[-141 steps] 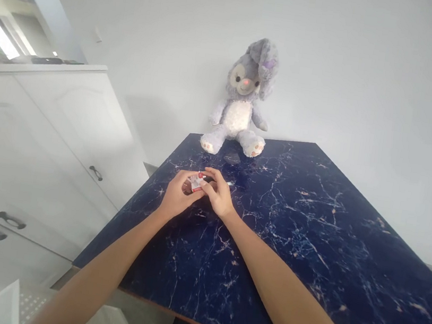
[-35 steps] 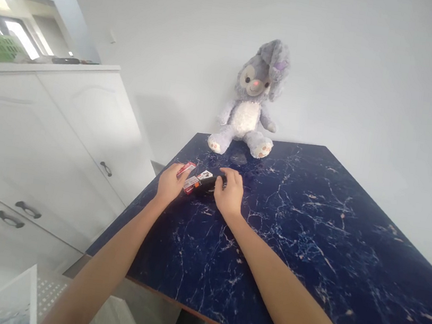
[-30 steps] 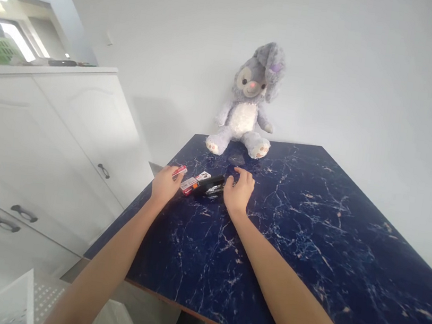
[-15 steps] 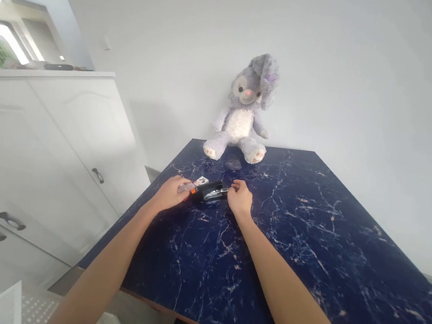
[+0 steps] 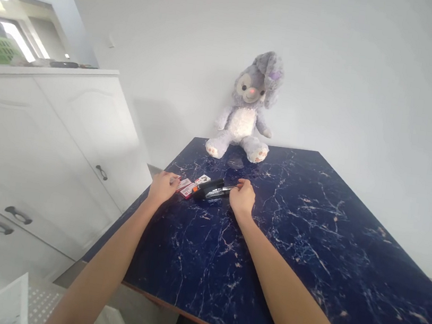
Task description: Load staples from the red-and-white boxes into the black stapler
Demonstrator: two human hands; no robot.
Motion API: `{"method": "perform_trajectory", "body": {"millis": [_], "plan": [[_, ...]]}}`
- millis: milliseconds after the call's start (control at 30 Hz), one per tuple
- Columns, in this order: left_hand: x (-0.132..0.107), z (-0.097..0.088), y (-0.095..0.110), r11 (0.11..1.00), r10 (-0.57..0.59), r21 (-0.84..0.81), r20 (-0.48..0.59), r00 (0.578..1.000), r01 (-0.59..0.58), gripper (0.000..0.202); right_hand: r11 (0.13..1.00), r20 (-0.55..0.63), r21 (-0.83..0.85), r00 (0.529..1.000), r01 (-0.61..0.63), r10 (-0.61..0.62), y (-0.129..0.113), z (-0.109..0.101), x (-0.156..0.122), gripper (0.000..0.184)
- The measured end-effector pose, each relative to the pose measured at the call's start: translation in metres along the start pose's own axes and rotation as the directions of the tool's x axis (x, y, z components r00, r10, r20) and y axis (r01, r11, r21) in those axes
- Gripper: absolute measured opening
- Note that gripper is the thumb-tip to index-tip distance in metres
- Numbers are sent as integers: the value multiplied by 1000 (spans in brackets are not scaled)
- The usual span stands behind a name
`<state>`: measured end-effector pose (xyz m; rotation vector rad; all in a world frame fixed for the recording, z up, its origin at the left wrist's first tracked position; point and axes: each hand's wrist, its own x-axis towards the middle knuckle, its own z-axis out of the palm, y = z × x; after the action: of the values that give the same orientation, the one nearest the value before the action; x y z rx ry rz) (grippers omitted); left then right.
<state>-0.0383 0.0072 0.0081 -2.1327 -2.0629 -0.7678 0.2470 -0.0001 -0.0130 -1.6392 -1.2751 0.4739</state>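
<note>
A black stapler (image 5: pixel 207 188) with an orange tip at its left end lies opened on the table, its metal part showing. My right hand (image 5: pixel 242 198) is closed around the stapler's right end, with the fingertips partly hidden. Left of the stapler, small red-and-white boxes (image 5: pixel 187 190) lie close together. My left hand (image 5: pixel 163 187) pinches the left end of a small red-and-white box (image 5: pixel 183 183) between thumb and fingers. Another small white box (image 5: pixel 202 180) with a dark picture lies just behind the stapler.
A grey plush rabbit (image 5: pixel 244 117) sits against the wall at the table's far edge. The dark blue marbled table (image 5: pixel 289 237) extends to the right. White cabinets (image 5: pixel 67 162) with dark handles stand at the left, and a white perforated container (image 5: pixel 37 304) is at lower left.
My left hand has moved left, away from the stapler's orange tip, uncovering the red-and-white boxes. My right hand stays at the stapler's right end. The view has shifted slightly.
</note>
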Motion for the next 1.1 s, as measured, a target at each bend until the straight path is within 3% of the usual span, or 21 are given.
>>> {"method": "perform_trajectory", "body": {"millis": [100, 233, 400, 500, 567, 767, 1100], "plan": [[1, 5, -3, 1000, -1, -17, 48, 999, 2, 37, 1000, 10, -14, 1000, -7, 7, -2, -1, -1, 38], [2, 7, -3, 997, 70, -23, 50, 996, -69, 25, 999, 35, -18, 999, -29, 29, -3, -3, -1, 39], [-5, 1, 14, 980, 170, -92, -77, 982, -177, 21, 1000, 77, 4, 997, -26, 26, -5, -3, -1, 39], [-14, -2, 34, 914, 356, -210, 12, 934, -346, 35, 1000, 98, 10, 995, -4, 3, -6, -3, -2, 38], [-19, -1, 46, 891, 426, -220, 99, 899, -398, 48, 999, 129, 19, 991, 36, -38, -7, -3, -2, 38], [-24, 4, 54, 930, 334, -199, 113, 936, -308, 55, 988, 205, 60, 966, 146, -155, -9, -4, -2, 36], [-27, 13, 65, 931, 335, -171, 59, 940, -321, 51, 960, 302, 184, 917, 211, -259, -7, 6, -2, 44]]}}
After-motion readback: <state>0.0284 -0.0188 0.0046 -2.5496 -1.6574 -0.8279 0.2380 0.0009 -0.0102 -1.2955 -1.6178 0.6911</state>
